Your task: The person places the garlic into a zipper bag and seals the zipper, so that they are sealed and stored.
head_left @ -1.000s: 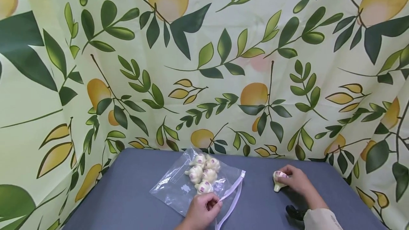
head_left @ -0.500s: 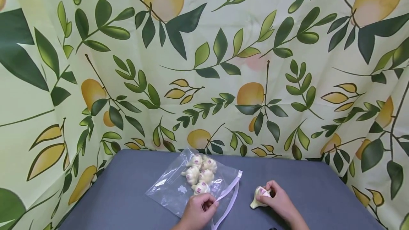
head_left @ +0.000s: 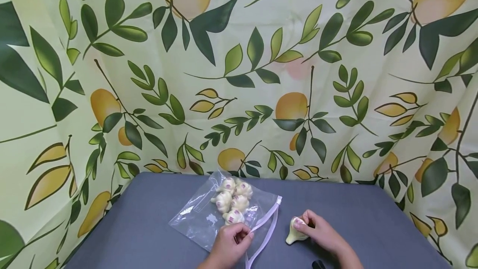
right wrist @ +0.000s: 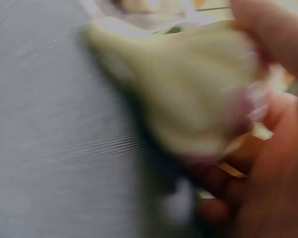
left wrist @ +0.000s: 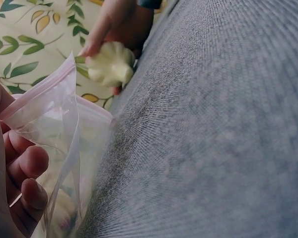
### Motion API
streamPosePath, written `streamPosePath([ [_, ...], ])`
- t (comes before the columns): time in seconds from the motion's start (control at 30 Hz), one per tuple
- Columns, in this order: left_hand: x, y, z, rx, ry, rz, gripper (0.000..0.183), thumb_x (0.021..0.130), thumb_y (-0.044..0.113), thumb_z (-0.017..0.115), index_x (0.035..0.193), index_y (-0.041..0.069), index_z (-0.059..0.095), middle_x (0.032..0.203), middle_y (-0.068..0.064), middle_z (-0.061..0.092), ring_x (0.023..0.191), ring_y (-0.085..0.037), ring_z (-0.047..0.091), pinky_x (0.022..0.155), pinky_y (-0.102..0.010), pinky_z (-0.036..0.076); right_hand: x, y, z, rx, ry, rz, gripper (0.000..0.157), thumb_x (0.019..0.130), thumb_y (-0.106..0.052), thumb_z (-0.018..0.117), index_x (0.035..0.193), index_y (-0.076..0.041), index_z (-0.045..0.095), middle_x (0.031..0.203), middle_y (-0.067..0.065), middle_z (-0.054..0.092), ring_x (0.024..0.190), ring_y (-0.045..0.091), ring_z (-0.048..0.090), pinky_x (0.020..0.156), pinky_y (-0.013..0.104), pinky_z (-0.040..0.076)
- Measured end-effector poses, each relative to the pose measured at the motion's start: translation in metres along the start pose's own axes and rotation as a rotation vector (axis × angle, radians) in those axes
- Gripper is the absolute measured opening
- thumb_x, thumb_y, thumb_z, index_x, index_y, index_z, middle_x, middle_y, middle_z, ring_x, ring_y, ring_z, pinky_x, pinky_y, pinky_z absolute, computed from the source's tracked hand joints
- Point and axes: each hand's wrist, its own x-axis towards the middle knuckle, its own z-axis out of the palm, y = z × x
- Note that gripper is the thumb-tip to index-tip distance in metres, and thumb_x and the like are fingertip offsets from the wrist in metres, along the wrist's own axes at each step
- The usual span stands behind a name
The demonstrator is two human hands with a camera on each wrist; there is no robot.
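Note:
A clear zip bag [head_left: 201,215] with a pale pink zip strip lies on the table, several garlic bulbs [head_left: 240,203] inside its far part. My left hand [head_left: 228,242] pinches the near lip of the bag's mouth and lifts it, so the two zip edges stand apart in the left wrist view. To the right of the mouth, my right hand [head_left: 323,231] holds one more garlic bulb [head_left: 296,232] between thumb and fingers, its stem pointing toward the lower left. That bulb fills much of the right wrist view, blurred, close over the grey cloth.
A grey-blue cloth covers the table [head_left: 149,227]. Behind it and at both sides hangs a curtain [head_left: 239,107] printed with lemons and leaves. A small black object [head_left: 318,264] shows by the right wrist at the bottom edge.
My right hand has brought its garlic bulb leftward and nearer, toward the bag's mouth. The left hand keeps its pinch on the bag. The head view has shifted slightly.

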Motion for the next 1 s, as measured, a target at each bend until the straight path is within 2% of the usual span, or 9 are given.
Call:
streamPosePath([
  [0.07, 0.001, -0.001, 0.001, 0.008, 0.010, 0.012, 0.018, 0.077, -0.001, 0.074, 0.075, 0.016, 0.066, 0.056, 0.005, 0.057, 0.057, 0.013, 0.043, 0.050, -0.005, 0.039, -0.002, -0.001, -0.009, 0.042, -0.098, -0.042, 0.029, 0.094, -0.015, 0.064, 0.086, 0.003, 0.042, 0.083, 0.001, 0.052, 0.074, 0.003, 0.049, 0.059, 0.021, 0.041],
  [0.13, 0.001, -0.003, 0.002, 0.013, 0.014, 0.021, 0.019, 0.076, -0.001, 0.074, 0.075, 0.015, 0.066, 0.056, 0.005, 0.056, 0.057, 0.013, 0.043, 0.050, -0.005, 0.039, -0.004, -0.001, -0.016, 0.084, -0.174, -0.056, 0.029, 0.093, -0.012, 0.065, 0.086, 0.005, 0.043, 0.098, 0.009, 0.060, 0.086, 0.002, 0.055, 0.066, 0.021, 0.044],
  [0.23, 0.000, -0.005, 0.004, 0.013, 0.014, 0.021, 0.019, 0.075, -0.002, 0.075, 0.074, 0.015, 0.066, 0.055, 0.004, 0.056, 0.057, 0.013, 0.043, 0.050, -0.005, 0.038, -0.007, -0.001, -0.022, 0.141, -0.246, -0.045, 0.030, 0.090, -0.009, 0.067, 0.085, 0.008, 0.043, 0.121, 0.022, 0.060, 0.102, 0.005, 0.058, 0.076, 0.022, 0.048],
  [0.3, -0.001, -0.006, 0.005, 0.013, 0.014, 0.014, 0.020, 0.074, -0.003, 0.075, 0.074, 0.014, 0.066, 0.055, 0.004, 0.056, 0.057, 0.013, 0.042, 0.049, -0.005, 0.038, -0.008, -0.001, -0.023, 0.153, -0.265, -0.036, 0.032, 0.088, -0.009, 0.069, 0.086, 0.010, 0.044, 0.127, 0.025, 0.058, 0.106, 0.007, 0.059, 0.078, 0.023, 0.048],
  [0.43, -0.002, -0.009, 0.005, 0.021, 0.019, 0.013, 0.021, 0.073, -0.004, 0.075, 0.073, 0.014, 0.065, 0.055, 0.003, 0.056, 0.056, 0.013, 0.042, 0.049, -0.005, 0.038, -0.008, -0.002, -0.024, 0.164, -0.278, -0.020, 0.034, 0.084, -0.008, 0.071, 0.090, 0.010, 0.042, 0.115, 0.015, 0.063, 0.095, 0.010, 0.059, 0.072, 0.022, 0.048],
  [0.57, -0.002, -0.008, 0.004, 0.026, 0.024, 0.022, 0.021, 0.074, -0.004, 0.075, 0.073, 0.015, 0.065, 0.055, 0.004, 0.055, 0.056, 0.013, 0.042, 0.049, -0.004, 0.037, -0.005, -0.004, -0.021, 0.236, -0.325, -0.021, 0.037, 0.082, -0.005, 0.071, 0.096, 0.010, 0.039, 0.097, 0.004, 0.062, 0.082, 0.009, 0.059, 0.068, 0.021, 0.049],
  [0.77, 0.000, -0.005, 0.002, 0.016, 0.019, 0.024, 0.020, 0.076, -0.002, 0.074, 0.074, 0.015, 0.065, 0.056, 0.005, 0.056, 0.056, 0.013, 0.042, 0.049, -0.005, 0.038, 0.003, -0.012, -0.003, 0.324, -0.376, -0.008, 0.035, 0.083, -0.008, 0.073, 0.101, 0.001, 0.043, 0.091, 0.000, 0.061, 0.079, 0.008, 0.060, 0.068, 0.020, 0.050],
  [0.9, 0.000, -0.003, 0.001, 0.014, 0.009, 0.037, 0.019, 0.077, -0.002, 0.074, 0.075, 0.015, 0.065, 0.057, 0.005, 0.056, 0.057, 0.014, 0.043, 0.049, -0.005, 0.038, 0.007, -0.019, 0.018, 0.303, -0.376, -0.045, 0.041, 0.082, -0.009, 0.075, 0.099, 0.010, 0.042, 0.084, -0.003, 0.059, 0.073, 0.005, 0.057, 0.063, 0.018, 0.047],
  [1.0, 0.001, -0.003, 0.001, 0.014, 0.001, 0.042, 0.019, 0.077, -0.002, 0.073, 0.075, 0.015, 0.066, 0.057, 0.005, 0.057, 0.057, 0.014, 0.042, 0.050, -0.005, 0.038, 0.009, -0.023, 0.033, 0.224, -0.327, -0.080, 0.042, 0.081, -0.012, 0.078, 0.094, 0.012, 0.045, 0.081, -0.005, 0.057, 0.070, 0.003, 0.054, 0.060, 0.017, 0.044],
])
